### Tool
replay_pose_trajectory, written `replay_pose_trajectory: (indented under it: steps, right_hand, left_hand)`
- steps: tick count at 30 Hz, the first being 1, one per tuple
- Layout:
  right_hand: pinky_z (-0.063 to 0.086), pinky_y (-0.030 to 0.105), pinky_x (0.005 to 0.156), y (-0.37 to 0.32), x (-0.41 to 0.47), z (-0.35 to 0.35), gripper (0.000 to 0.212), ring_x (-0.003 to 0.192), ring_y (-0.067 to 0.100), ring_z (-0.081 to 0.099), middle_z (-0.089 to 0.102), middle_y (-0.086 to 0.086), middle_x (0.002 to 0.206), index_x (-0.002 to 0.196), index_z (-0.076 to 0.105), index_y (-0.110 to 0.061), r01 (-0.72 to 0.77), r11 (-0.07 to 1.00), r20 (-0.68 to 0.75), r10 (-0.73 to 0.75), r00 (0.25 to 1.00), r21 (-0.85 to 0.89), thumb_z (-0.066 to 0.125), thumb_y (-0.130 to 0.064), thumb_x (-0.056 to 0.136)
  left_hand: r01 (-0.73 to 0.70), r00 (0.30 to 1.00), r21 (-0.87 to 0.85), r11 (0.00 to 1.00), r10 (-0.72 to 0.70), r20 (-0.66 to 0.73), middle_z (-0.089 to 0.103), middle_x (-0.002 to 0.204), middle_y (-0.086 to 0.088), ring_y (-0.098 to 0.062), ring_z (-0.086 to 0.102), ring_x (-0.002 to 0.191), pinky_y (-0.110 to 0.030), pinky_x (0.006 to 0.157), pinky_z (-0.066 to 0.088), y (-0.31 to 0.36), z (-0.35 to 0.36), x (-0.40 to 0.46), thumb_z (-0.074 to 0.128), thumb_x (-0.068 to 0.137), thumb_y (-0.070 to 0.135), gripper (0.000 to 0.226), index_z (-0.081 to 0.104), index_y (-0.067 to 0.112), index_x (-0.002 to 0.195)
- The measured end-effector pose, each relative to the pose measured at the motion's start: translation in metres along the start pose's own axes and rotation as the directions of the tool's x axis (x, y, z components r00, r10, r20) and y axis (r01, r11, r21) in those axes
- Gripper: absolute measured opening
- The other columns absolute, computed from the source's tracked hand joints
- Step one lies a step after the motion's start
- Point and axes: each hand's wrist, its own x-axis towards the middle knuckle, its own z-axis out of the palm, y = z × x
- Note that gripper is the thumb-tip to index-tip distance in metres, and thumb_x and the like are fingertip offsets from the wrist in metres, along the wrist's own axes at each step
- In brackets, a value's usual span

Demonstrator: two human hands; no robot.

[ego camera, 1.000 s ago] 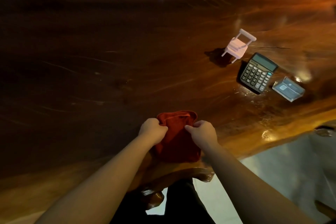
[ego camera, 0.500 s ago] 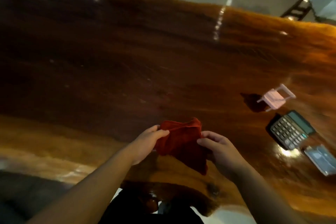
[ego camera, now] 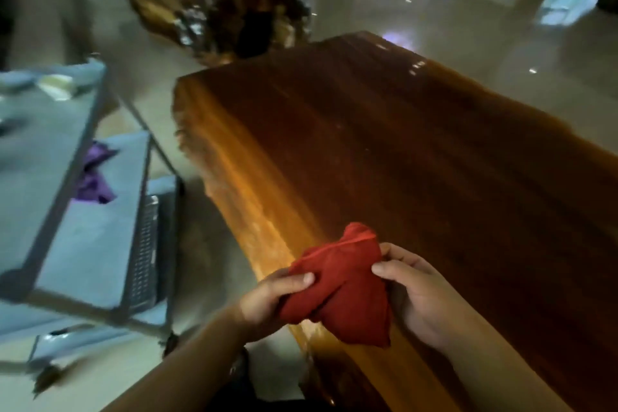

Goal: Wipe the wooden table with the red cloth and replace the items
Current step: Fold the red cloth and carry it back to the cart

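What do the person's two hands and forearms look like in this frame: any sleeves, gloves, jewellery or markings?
Both the left hand and the right hand are bare, with no gloves. No ring, watch or bracelet shows. Both forearms are uncovered as far as the frame's bottom edge, so no sleeve is visible. Fingernails look short and unpainted. Motion blur hides finer marks.

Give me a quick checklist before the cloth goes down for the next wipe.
1. Red cloth in hand: ok, left hand and right hand each pinch a side.
2. Cloth folded into a flat pad: not ok, it is bunched and hangs loose.
3. Cloth on the wood: not ok, it is held over the near edge of the wooden table.
4. Tabletop in view free of items: ok, bare wood only.
5. Items to replace located: cannot tell, none in view.
6. View sharp enough to spot dust: not ok, blurred.
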Motion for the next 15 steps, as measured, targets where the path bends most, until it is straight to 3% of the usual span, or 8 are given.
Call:
replay_pose_trajectory:
  steps: [2, 6, 10, 15]
  right_hand:
    - [0.049, 0.054, 0.095, -0.003, 0.020, 0.028, 0.028, 0.103, 0.037, 0.065, 0.069, 0.025, 0.114, 0.102, 0.077, -0.011, -0.033, 0.998, 0.042, 0.035, 0.998, -0.059, 0.081, -0.013, 0.074]
    - [0.056, 0.038, 0.075, 0.000, 0.060, 0.097, 0.021, 0.091, 0.028, 0.071, 0.074, 0.015, 0.105, 0.097, 0.080, -0.019, -0.089, 0.978, 0.162, 0.120, 0.979, -0.189, 0.074, -0.017, 0.077]
    - [0.046, 0.042, 0.077, 0.017, 0.098, 0.182, 0.027, 0.090, 0.031, 0.069, 0.074, 0.017, 0.105, 0.104, 0.076, -0.017, -0.103, 0.935, 0.239, 0.191, 0.952, -0.338, 0.072, -0.021, 0.078]
    - [0.051, 0.029, 0.063, 0.056, 0.153, 0.292, 0.021, 0.082, 0.022, 0.068, 0.076, 0.009, 0.096, 0.109, 0.073, -0.015, -0.060, 0.881, 0.314, 0.230, 0.921, -0.469, 0.069, -0.016, 0.089]
  left_hand:
    - [-0.070, 0.996, 0.028, 0.997, 0.071, -0.062, 0.066, 0.116, -0.025, -0.033, 0.065, 0.102, -0.042, 0.084, 0.052, 0.011, -0.028, -0.030, 0.076, 0.079, 0.020, 0.050, 0.065, 0.002, 0.124]
    - [-0.208, 0.931, 0.123, 0.970, 0.235, -0.279, 0.064, 0.109, -0.035, -0.045, 0.063, 0.100, -0.064, 0.093, 0.048, 0.021, -0.085, -0.091, 0.075, 0.087, 0.019, 0.038, 0.064, -0.003, 0.116]
    - [-0.289, 0.818, 0.143, 0.946, 0.322, -0.477, 0.069, 0.112, -0.027, -0.046, 0.066, 0.102, -0.054, 0.083, 0.056, 0.023, -0.134, -0.148, 0.073, 0.090, 0.030, 0.032, 0.067, 0.010, 0.115]
    - [-0.344, 0.671, 0.098, 0.934, 0.317, -0.670, 0.072, 0.114, -0.018, -0.033, 0.068, 0.105, -0.039, 0.083, 0.056, 0.039, -0.206, -0.212, 0.077, 0.083, 0.039, 0.035, 0.072, 0.019, 0.112]
